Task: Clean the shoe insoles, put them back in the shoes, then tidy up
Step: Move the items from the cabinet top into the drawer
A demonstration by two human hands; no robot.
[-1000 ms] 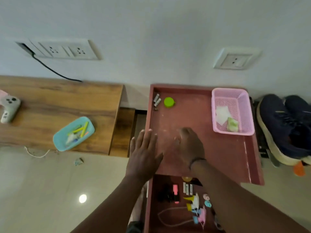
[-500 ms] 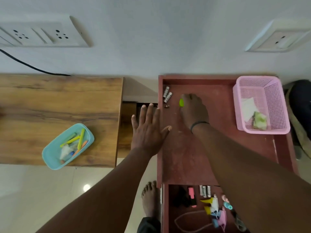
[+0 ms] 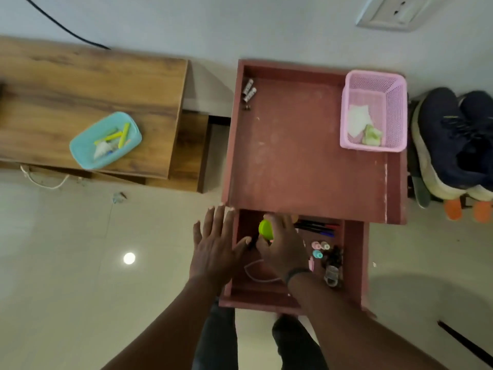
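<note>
Shoes (image 3: 453,140) beside table; pink basket (image 3: 394,84) holds cloths (image 3: 358,121); right hand (image 3: 285,244) grips green ball (image 3: 265,228).

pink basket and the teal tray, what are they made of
Pink basket: looks like moulded plastic, with walls a fine open mesh and a smooth rim. Teal tray: probably plastic too, solid, with rounded corners and a slight sheen. It sits on a wood-grain tabletop, possibly laminate.
</note>
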